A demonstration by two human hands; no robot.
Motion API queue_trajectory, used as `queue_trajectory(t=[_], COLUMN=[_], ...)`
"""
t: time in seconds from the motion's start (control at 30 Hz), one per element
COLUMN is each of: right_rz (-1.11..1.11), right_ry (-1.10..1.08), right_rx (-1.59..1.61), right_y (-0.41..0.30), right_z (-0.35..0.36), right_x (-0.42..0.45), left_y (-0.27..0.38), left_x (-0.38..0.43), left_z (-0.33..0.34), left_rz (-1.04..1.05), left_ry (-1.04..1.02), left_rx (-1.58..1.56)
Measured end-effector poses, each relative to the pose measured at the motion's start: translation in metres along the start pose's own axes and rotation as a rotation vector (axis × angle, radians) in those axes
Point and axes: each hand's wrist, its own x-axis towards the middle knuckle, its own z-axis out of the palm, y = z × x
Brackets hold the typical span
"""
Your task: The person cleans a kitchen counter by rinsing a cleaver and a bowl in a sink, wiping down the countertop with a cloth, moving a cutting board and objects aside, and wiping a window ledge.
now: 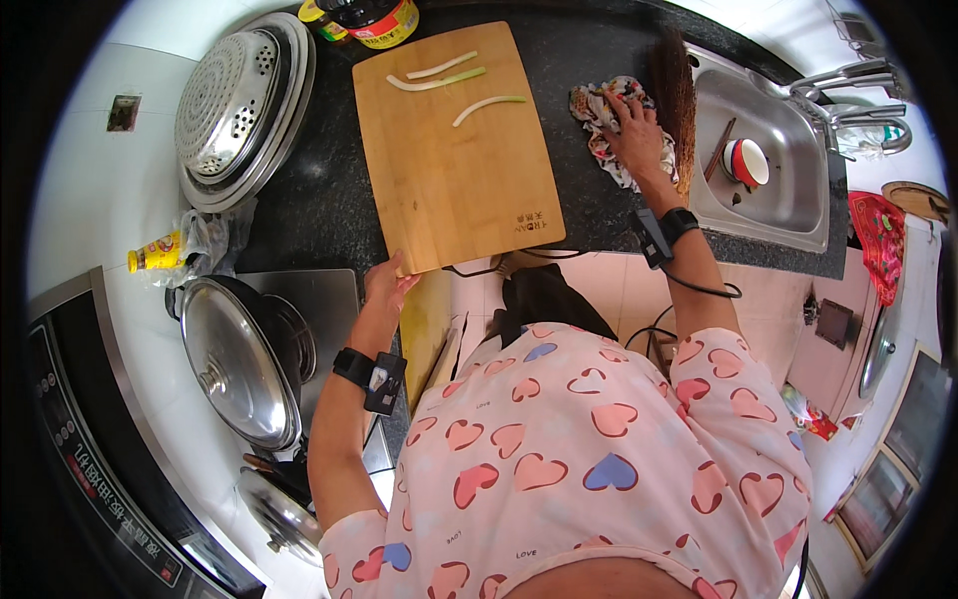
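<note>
My left hand (386,281) grips the near left corner of a wooden cutting board (456,180), thumb on top and fingers at the edge. Three pale scallion stalks (441,80) lie on the board's far half. To the right, my right hand (636,138) presses down on a crumpled patterned cloth (614,161) on the dark stone countertop (591,217), fingers spread over the fabric. Immediately right of the cloth is a brown bristly, brush-like thing (682,127), blurred towards its far end.
A steel sink (786,210) at the right holds a red-and-white bowl (748,162). Stacked metal steamer pans (224,105) lean at the far left, near jars (382,26). Below them are a yellow bottle (156,253) and a lidded wok (236,367) on the stove. Cables hang by the counter's front edge.
</note>
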Motion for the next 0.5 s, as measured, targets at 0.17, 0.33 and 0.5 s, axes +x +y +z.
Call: queue_trajectory(t=[0.17, 0.33, 0.5], right_rz=[0.023, 0.038, -0.089], right_ry=[-0.059, -0.146, 0.045], right_rx=[-0.004, 0.033, -0.15], right_y=[-0.016, -0.017, -0.031], right_z=[-0.004, -0.018, -0.036], right_x=[-0.013, -0.017, -0.039], left_y=[-0.01, -0.019, 0.0], left_x=[0.012, 0.004, -0.043], left_z=[-0.011, -0.005, 0.022], left_rz=[0.016, 0.123, 0.151], left_ry=[0.013, 0.1, -0.071], left_rx=[-0.007, -0.019, -0.082])
